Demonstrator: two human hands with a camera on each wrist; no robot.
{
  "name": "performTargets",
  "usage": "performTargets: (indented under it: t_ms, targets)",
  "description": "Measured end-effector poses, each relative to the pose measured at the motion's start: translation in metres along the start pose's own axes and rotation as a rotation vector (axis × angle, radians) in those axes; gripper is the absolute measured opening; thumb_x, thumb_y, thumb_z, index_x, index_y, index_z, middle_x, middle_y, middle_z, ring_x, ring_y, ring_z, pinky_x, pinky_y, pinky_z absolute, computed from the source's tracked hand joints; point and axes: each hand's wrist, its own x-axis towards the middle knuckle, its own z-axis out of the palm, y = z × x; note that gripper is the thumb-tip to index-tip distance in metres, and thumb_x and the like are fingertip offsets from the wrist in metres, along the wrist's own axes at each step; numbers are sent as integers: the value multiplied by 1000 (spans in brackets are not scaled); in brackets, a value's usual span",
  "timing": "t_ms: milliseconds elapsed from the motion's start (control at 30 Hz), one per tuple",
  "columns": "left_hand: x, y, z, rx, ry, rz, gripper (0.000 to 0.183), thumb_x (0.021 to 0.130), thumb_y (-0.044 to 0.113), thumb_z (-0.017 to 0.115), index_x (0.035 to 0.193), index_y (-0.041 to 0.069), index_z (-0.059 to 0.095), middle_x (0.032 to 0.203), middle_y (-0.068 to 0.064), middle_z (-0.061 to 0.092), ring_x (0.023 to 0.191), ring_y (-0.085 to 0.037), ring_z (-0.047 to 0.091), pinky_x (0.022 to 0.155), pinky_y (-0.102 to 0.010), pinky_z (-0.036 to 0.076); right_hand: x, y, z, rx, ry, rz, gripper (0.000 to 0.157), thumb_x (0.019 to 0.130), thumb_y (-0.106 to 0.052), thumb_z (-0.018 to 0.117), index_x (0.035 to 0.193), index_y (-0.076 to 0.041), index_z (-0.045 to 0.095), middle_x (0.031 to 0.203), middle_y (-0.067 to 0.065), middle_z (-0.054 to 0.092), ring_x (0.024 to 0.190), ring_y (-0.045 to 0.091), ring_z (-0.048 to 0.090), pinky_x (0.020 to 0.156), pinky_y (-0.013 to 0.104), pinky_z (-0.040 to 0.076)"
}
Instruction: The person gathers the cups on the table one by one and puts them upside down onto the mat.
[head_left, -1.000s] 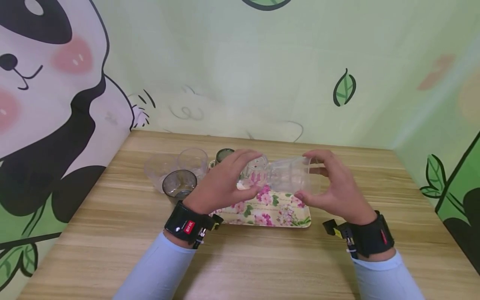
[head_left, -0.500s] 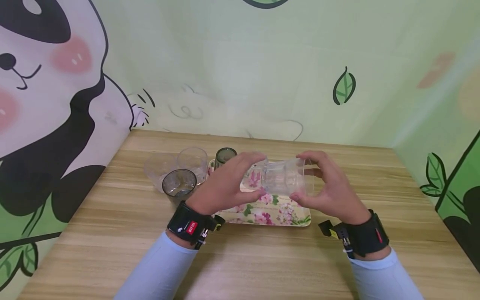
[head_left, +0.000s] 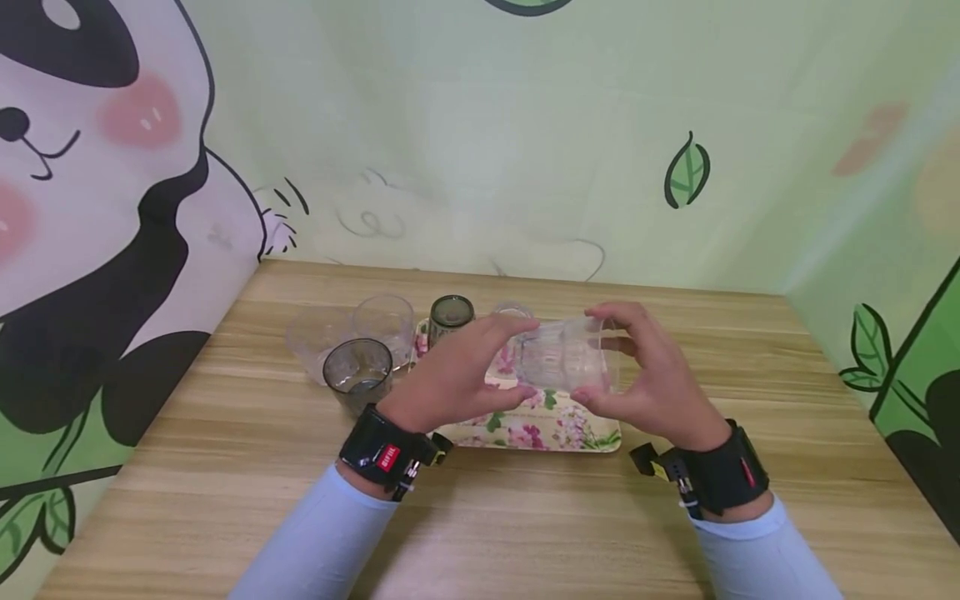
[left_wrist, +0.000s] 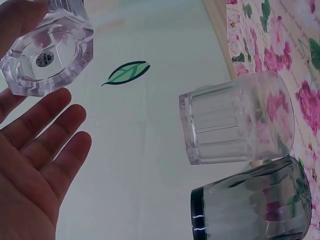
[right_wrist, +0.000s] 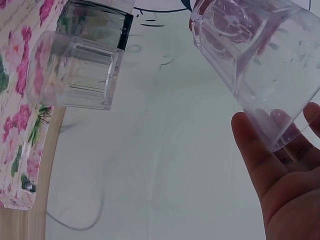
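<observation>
A clear drinking glass point(head_left: 561, 354) lies sideways in the air above the flowered tray point(head_left: 577, 427), its base toward the left. My right hand point(head_left: 660, 383) grips it near the rim, thumb below and fingers above. At the base end, my left hand point(head_left: 453, 379) pinches it; the left wrist view shows the faceted base point(left_wrist: 47, 62) between thumb and finger, with the other fingers spread. Below, a second clear glass point(left_wrist: 235, 120) stands upside down on the tray, beside a grey glass point(head_left: 452, 313), also upside down. My left hand partly hides both in the head view.
Left of the tray, an upright smoky glass point(head_left: 358, 367) stands near my left wrist. Behind it are clear glasses, one upright point(head_left: 382, 321) and one that looks tilted point(head_left: 315, 337). A printed cloth wall point(head_left: 487, 167) borders the wooden table point(head_left: 540, 525) at the back.
My right hand and the held glass have shifted slightly left. My left hand has moved slightly right, exposing more of the upside-down grey glass. The other glasses have stayed put.
</observation>
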Motion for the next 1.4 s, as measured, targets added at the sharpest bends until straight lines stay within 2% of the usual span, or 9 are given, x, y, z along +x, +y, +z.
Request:
performTargets:
  t_ms: [133, 200, 400, 567, 767, 967, 1133, 1400]
  targets:
    - [2, 3, 1, -30, -24, -26, 75, 82, 32, 80, 145, 8, 47, 137, -11, 64, 125, -19, 58, 108, -41, 54, 0, 0, 2, 28, 3, -11, 90, 60, -3, 91, 137, -1, 47, 131, 21, 56, 114, 23, 56, 95, 26, 61]
    - [2, 4, 1, -31, -39, -26, 77, 83, 33, 79, 147, 8, 45, 139, -11, 63, 127, -20, 57, 109, -41, 54, 0, -1, 3, 31, -3, -11, 89, 60, -3, 91, 137, -1, 47, 131, 21, 57, 114, 22, 56, 96, 23, 59]
    - [3, 5, 3, -2, -49, -6, 78, 83, 32, 80, 148, 7, 43, 138, -12, 62, 126, -20, 57, 108, -41, 54, -1, -2, 5, 25, -36, 1, 90, 63, -5, 91, 139, -1, 44, 135, 19, 54, 120, 24, 53, 94, 54, 62]
    - [2, 4, 2, -9, -51, 2, 77, 84, 32, 80, 148, 7, 44, 138, -12, 62, 125, -20, 58, 108, -41, 55, -1, -2, 5, -11, -48, -2, 91, 64, -12, 92, 140, -3, 44, 136, 20, 55, 122, 30, 55, 98, 63, 57]
    - [0, 1, 0, -28, -28, 15, 77, 83, 32, 81, 147, 7, 45, 136, -12, 63, 124, -20, 58, 108, -41, 54, 0, 0, 5, -69, -64, 12, 91, 66, -19, 92, 142, -5, 44, 136, 20, 57, 123, 33, 56, 100, 67, 53]
    - [-1, -1, -2, -36, -11, 48, 76, 83, 32, 81, 146, 7, 45, 132, -11, 64, 119, -19, 60, 104, -40, 57, 0, 4, 4, -87, -76, 18, 90, 68, -19, 90, 144, -7, 43, 137, 19, 56, 124, 34, 56, 101, 66, 54]
    - [-1, 0, -4, -42, -17, 50, 75, 85, 33, 79, 146, 9, 44, 133, -10, 64, 118, -18, 60, 104, -39, 57, 0, 6, 3, -81, -89, 23, 89, 70, -18, 89, 145, -8, 42, 138, 20, 55, 123, 34, 55, 100, 66, 54]
    - [-3, -2, -5, -22, -14, 45, 72, 87, 33, 78, 146, 9, 45, 140, -13, 60, 131, -22, 55, 112, -43, 52, -1, 9, 0, -92, -68, 33, 82, 74, -14, 86, 144, -6, 44, 140, 21, 54, 127, 34, 52, 103, 64, 51]
